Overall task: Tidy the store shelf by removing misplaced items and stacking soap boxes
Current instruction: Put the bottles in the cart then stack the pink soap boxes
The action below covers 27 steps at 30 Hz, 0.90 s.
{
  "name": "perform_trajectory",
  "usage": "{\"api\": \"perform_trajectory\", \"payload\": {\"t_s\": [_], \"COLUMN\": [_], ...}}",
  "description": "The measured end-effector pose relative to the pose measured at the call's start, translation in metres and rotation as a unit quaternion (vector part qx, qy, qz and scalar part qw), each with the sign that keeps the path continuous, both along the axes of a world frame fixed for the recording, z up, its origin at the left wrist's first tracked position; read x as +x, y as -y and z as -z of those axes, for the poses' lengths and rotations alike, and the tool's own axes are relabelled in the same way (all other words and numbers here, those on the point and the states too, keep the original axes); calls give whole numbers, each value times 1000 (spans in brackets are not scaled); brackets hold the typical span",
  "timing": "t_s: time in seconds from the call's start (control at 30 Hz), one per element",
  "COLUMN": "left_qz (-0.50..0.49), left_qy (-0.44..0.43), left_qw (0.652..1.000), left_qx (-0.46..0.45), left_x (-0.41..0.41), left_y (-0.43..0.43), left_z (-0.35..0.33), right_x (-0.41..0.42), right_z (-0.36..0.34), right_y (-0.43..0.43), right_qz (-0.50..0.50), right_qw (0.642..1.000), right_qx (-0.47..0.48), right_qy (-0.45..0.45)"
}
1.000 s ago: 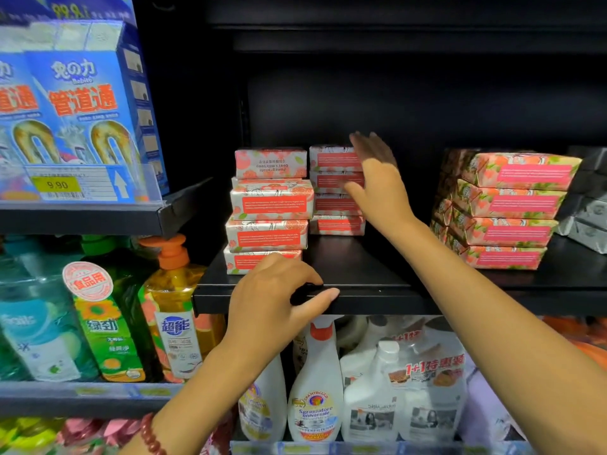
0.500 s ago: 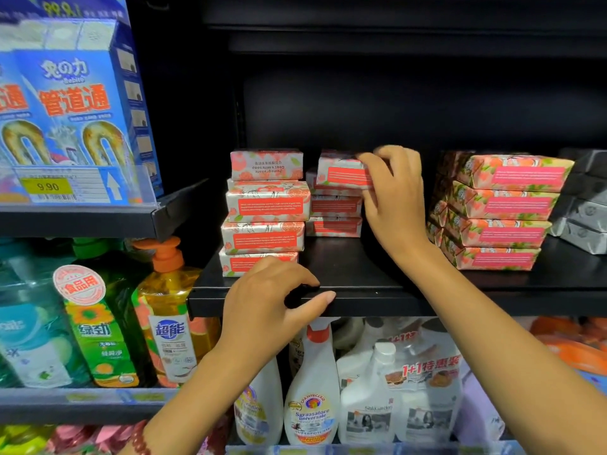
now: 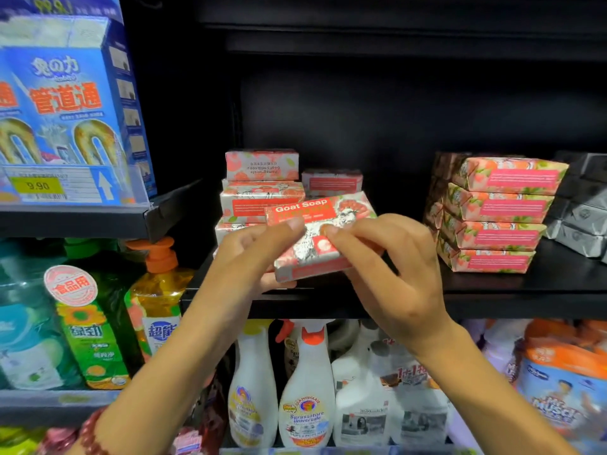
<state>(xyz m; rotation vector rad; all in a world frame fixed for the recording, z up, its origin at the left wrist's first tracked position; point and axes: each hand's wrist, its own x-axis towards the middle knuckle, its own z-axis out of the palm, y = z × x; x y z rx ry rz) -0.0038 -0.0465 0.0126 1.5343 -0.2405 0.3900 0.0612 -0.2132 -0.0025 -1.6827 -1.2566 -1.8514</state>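
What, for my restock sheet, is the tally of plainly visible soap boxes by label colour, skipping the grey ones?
Red-label boxes: 5, including the held box.
Pink-label boxes, front stack: 4.
Total: 9; others may be hidden.

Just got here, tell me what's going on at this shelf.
A person holds one Goat Soap box in both hands, in front of the black shelf. The left hand grips its left end, thumb on top; the right hand pinches its right side. Behind it, matching red boxes sit stacked on the shelf, with a neat stack of four pink-labelled boxes further right and grey boxes at the far edge.
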Motion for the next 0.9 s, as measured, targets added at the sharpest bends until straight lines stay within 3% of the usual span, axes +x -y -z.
{"api": "perform_trajectory", "payload": {"t_s": [0.07, 0.17, 0.27, 0.37, 0.5, 0.63, 0.7, 0.8, 0.9], "left_qz": [5, -66, -108, -78, -35, -25, -36, -60, -79], "left_qy": [35, 111, 144, 176, 200, 183, 154, 137, 158], "left_qw": [999, 991, 982, 980, 977, 980, 983, 978, 971], "left_qx": [-7, 20, 47, 45, 65, 75, 96, 145, 159], "left_x": [-2, -3, -2, -1, 1, 2, 1, 0, -2], "left_y": [-3, -3, 0, 2, 0, -5, -7, -8, -9], "left_z": [3, 8, 12, 14, 15, 15, 14, 14, 15], "right_x": [2, -3, -8, -9, -12, -11, -8, -6, -6], "right_z": [3, -4, -11, -14, -16, -9, -3, 1, 0], "right_y": [6, 15, 20, 22, 22, 20, 18, 15, 15], "right_qz": [-16, -54, -103, -159, -177, -149, -158, -184, -176], "right_qw": [999, 985, 930, 879, 885, 944, 956, 949, 924], "right_qx": [-24, -34, -5, -12, 4, 7, -1, -3, -3], "right_qy": [-30, -162, -353, -449, -431, -293, -247, -256, -341]}}
